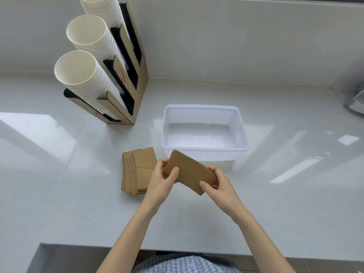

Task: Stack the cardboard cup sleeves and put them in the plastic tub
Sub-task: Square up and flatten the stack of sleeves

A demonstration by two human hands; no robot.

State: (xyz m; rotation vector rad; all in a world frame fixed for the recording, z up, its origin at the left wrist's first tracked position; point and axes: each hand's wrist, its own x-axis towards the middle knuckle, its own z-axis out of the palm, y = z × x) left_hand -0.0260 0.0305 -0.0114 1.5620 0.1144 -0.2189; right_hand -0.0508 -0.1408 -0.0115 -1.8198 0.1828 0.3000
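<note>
Left hand (162, 179) and right hand (214, 182) each grip one end of a small bundle of flat cardboard sleeves (190, 172), fingers closed around it, held above the bench (59, 194) just near of the plastic tub (203, 149). The tub holds no sleeves. A fanned sleeve pile (136, 172) lies left of the hands.
</note>
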